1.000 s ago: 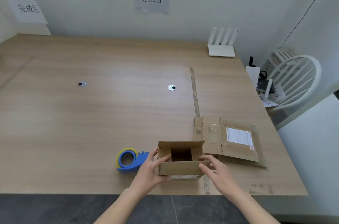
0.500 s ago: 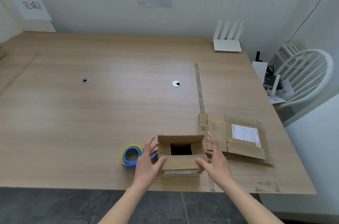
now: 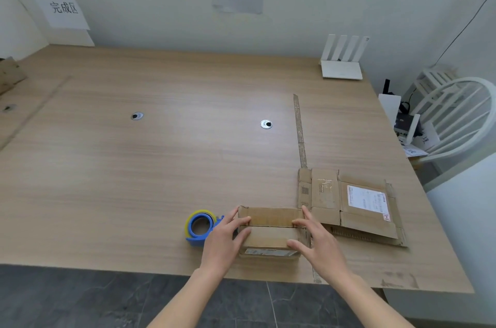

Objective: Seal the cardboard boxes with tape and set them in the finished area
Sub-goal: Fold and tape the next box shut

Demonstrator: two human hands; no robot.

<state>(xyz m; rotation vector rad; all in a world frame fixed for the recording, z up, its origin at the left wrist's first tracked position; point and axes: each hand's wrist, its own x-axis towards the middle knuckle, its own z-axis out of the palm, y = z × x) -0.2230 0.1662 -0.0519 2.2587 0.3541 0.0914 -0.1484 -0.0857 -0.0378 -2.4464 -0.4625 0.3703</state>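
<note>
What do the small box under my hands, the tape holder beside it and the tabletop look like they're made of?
Small box: brown matte cardboard, its flaps creased.
Tape holder: smooth blue, likely plastic, around a yellowish roll.
Tabletop: light wood grain, faint sheen, possibly laminate.

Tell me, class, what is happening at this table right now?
A person is closing a small cardboard box at the near edge of the wooden table. The left hand and right hand press its two top flaps down flat, so they meet along a seam. No tape is on that seam yet. A blue tape dispenser sits just left of the box, and a flattened carton lies to its right.
</note>
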